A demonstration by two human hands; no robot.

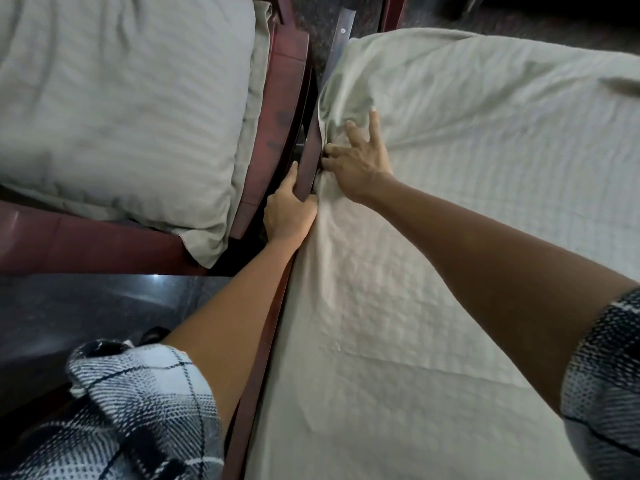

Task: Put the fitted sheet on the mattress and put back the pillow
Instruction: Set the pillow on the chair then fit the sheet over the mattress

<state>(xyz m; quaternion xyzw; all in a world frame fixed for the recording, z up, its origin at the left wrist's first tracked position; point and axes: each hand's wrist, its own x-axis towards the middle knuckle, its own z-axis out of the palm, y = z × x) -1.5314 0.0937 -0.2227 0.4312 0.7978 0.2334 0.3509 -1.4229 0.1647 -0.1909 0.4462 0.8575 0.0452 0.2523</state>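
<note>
Head view, looking down along the bed's left edge.

Fitted sheet [433, 237]: pale grey-green, spread over the top of the mattress, filling the right half of the view. The mattress itself is covered; only a quilted grid shows through the cloth. Sheet is wrinkled across the middle and bunched into heavy folds at the near-left edge by the hands. Far corner is draped and rounded, not smooth.

Bed rail [308, 161]: dark red wood, running along the sheet's left edge toward the bottom of the view.

Left hand [289, 211]: clamped on the rail, thumb laid up the rail's outer face, fingers wrapped to the inner side and hidden against the sheet.

Right hand [358, 157]: palm down on the bunched sheet just beside the rail, fingers splayed. Two fingers lie straight over the folds; the digits nearest the rail bend down into the gap between rail and sheet. Cannot tell whether they pinch any cloth there.

The two hands sit near each other, with the rail between them.

Pillow [114, 98]: same pale cloth with faint stripes, lying on a red-brown wooden chair [86, 240] left of the bed, apart from the sheet.

Plaid sleeves, black and white, are rolled up on the left arm [138, 410] and right arm [602, 375]. Dark polished floor [86, 306] lower left. A grey metal strip [341, 32] stands at the top between chair and bed.
</note>
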